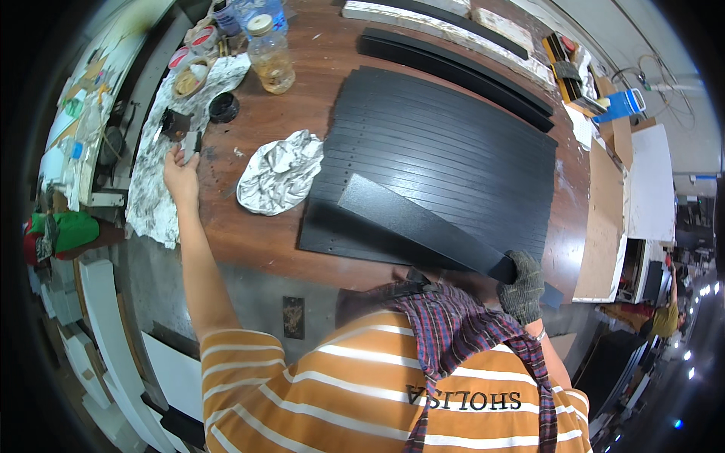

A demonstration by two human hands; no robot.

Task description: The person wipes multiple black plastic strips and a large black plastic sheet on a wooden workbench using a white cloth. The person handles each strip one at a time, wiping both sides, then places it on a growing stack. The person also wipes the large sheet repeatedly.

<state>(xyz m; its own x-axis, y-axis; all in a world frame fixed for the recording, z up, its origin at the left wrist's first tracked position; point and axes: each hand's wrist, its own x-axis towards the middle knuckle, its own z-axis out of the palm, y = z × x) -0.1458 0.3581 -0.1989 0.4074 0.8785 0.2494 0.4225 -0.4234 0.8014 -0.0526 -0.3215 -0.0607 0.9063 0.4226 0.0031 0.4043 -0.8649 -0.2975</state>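
Note:
My bare left hand (182, 172) pinches a small grey and black block (192, 147) over the stained white cloth, close to a small piece smeared with black (175, 123). In my right hand (521, 283), which wears a dark knitted glove, is the near end of a black board (419, 223). That board slants up over a row of black slats (447, 136) laid side by side on the brown table (266, 249). A crumpled white cloth (280, 172) lies left of the slats. An open jar of black stuff (224, 107) stands near my left hand.
A plastic jar (272, 62) and a bowl (191, 78) stand at the back left. Black bars (453, 73) lie behind the slats. A blue container (620, 106) and cardboard (603, 215) are at the right. Another person (664, 320) is far off at the right.

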